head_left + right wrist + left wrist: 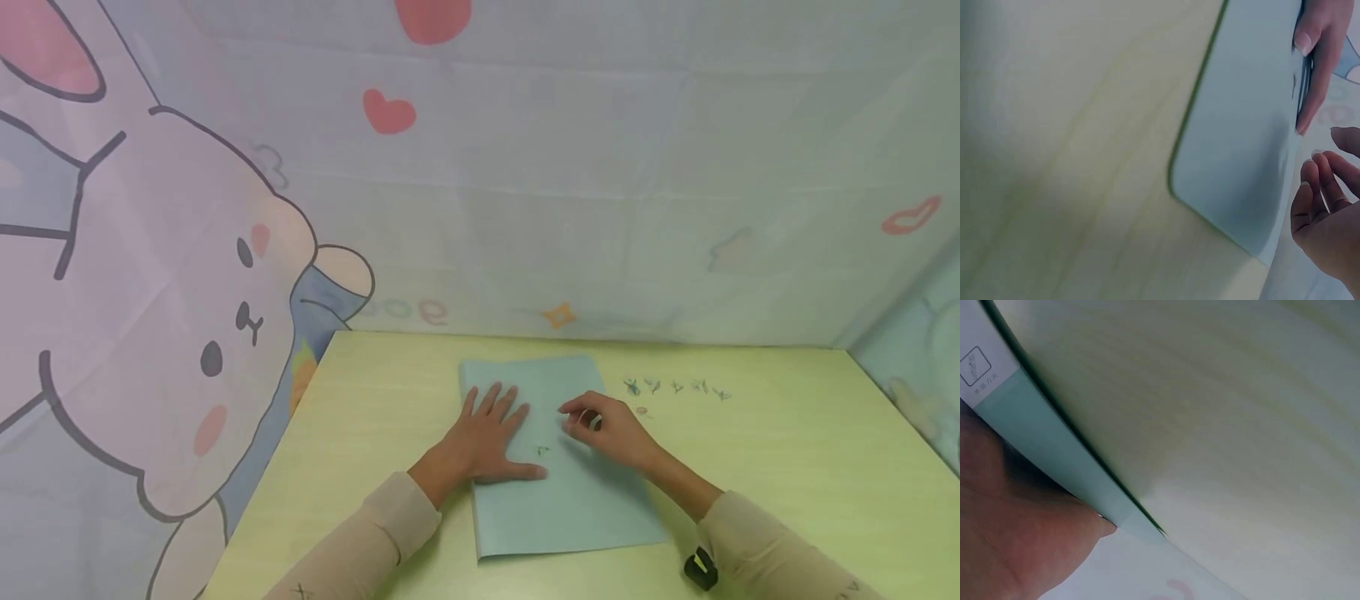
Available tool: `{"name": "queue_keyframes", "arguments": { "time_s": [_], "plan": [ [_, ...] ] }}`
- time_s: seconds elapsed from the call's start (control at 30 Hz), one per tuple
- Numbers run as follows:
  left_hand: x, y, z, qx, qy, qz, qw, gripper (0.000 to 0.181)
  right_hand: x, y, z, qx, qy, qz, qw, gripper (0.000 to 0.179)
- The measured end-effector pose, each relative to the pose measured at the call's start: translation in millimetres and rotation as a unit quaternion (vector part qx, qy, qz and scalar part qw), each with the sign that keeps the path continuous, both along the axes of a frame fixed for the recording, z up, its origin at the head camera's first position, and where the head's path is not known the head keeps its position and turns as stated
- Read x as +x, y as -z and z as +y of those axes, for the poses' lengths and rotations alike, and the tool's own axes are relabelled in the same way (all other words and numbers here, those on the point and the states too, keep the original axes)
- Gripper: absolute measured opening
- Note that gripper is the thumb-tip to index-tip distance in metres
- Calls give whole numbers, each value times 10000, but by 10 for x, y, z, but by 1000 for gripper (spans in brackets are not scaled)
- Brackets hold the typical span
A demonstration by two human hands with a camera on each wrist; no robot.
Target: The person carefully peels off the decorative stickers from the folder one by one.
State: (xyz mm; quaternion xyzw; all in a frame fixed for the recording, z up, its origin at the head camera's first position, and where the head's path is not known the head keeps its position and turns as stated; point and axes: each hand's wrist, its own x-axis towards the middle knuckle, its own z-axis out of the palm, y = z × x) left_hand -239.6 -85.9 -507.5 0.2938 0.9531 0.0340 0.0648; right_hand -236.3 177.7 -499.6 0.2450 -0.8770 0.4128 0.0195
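A pale blue-green folder (pixel 570 517) lies on the table, its cover also filling part of the right wrist view. My left hand (pixel 487 437) rests flat on it with fingers spread and thumb stretched to the right. Just above that thumb is a small green sprig-like piece (pixel 542 450) on the cover. Over the folder's right half hovers my right hand (pixel 611 429), its fingers loosely bent. Thumb and forefinger stand apart in the right wrist view, where nothing shows between the fingertips (pixel 1307 167).
Right of the folder, several small plant-like pieces (pixel 677 387) lie in a row on the yellow-green table (pixel 787 475). A small pinkish piece (pixel 642 411) lies below them. A black object (pixel 701 569) sits by the right sleeve. Printed cloth (pixel 540 183) hangs behind the table.
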Motion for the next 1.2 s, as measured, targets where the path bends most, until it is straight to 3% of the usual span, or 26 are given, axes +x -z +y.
{"name": "queue_keyframes", "arguments": {
  "time_s": [0.43, 0.63, 0.87, 1.2],
  "plan": [
    [-12, 24, 10, -27, 30, 98, 9999, 112, 57, 111, -178, 164, -881, 329, 9954, 22],
    [3, 10, 15, 58, 127, 167, 9998, 111, 76, 136, -218, 771, -892, 638, 9910, 17],
    [5, -15, 15, -101, 130, 284, 9995, 111, 110, 55, -286, 1217, -983, 808, 9844, 14],
    [8, -9, 11, -55, 112, 205, 9997, 110, 111, 60, -318, 1252, -890, 699, 9857, 12]
  ]
}}
